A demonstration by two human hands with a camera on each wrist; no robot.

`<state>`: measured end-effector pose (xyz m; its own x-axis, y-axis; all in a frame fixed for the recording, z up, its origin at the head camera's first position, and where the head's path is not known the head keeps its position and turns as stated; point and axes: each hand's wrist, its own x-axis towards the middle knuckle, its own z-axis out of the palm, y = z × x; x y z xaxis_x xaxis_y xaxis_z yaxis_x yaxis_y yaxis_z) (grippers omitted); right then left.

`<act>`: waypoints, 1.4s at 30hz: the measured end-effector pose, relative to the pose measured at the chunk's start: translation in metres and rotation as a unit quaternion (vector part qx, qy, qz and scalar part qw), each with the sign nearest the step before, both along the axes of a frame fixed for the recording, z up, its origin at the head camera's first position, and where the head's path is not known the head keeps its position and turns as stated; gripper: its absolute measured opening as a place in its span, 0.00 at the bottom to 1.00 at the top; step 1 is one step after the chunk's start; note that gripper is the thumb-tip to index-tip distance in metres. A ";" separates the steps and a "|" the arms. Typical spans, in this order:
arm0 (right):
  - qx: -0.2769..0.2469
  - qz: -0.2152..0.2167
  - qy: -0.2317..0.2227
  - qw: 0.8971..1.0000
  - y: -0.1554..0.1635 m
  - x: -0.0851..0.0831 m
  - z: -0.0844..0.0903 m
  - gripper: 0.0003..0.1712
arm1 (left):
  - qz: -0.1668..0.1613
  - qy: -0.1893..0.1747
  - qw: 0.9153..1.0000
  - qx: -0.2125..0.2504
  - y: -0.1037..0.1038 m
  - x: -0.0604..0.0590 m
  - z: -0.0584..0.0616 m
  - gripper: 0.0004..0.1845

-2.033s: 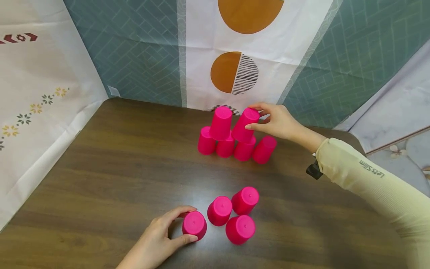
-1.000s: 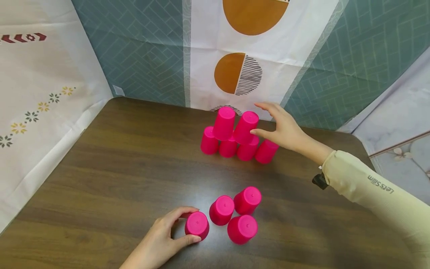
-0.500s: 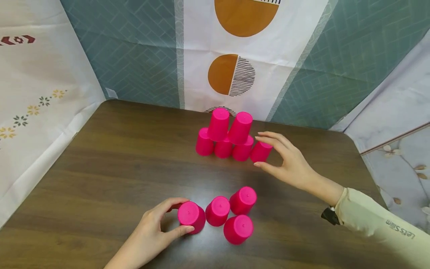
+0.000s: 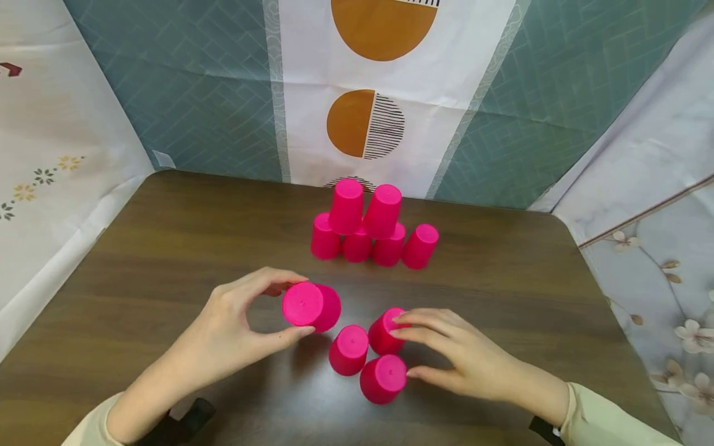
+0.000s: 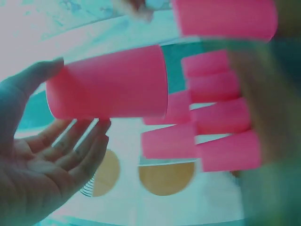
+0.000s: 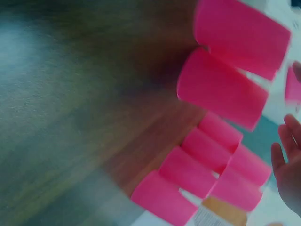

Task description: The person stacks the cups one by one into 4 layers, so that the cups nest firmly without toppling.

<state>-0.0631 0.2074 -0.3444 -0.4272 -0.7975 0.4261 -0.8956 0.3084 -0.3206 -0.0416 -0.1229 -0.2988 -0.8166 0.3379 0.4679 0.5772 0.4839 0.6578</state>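
Presently, landmark: the cup pyramid stands at the far middle of the wooden table, four upside-down pink cups in its bottom row and two on the second row.
Step in hand: judging by the pyramid's open slot at the right of its second row, a further cup is on its way to the build.
How to do it well: it would be wise to turn the lifted cup base-up and level, and to set it down straddling the two bottom cups beneath without nudging its neighbours, since the stack looks light and easy to topple.
Left hand: the left hand grasps the lifted cup between thumb and curled fingers, clear of the table, tilted so its base faces the camera, nearer the person than the pyramid and a little to its left.
Left wrist view: the lifted cup lies across the fingertips, the palm wide open beneath it.
Right hand: the right hand is spread, fingers nearly straight, its tips touching the loose cups without closing round any.
Loose cups: three upside-down loose cups sit clustered and touching, on the near side of the pyramid.
Right wrist view: blurred; only pink cups and table show.
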 end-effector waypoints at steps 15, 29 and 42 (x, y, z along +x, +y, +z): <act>0.120 0.064 0.055 0.989 -0.010 0.018 -0.013 0.34 | -0.139 0.006 0.989 -0.046 0.055 -0.078 0.027 0.24; 0.106 0.040 0.065 0.991 -0.011 0.027 -0.012 0.30 | -0.184 -0.002 0.976 -0.118 0.126 -0.144 0.051 0.21; 0.101 0.040 0.053 0.993 -0.013 0.026 -0.015 0.29 | -0.170 0.001 0.971 -0.168 0.151 -0.183 0.052 0.20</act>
<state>-0.0374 0.1949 -0.3599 -0.3213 -0.9006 0.2927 -0.9448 0.2842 -0.1627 -0.2243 0.0282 -0.2472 -0.6300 0.7221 0.2857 0.7424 0.4521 0.4943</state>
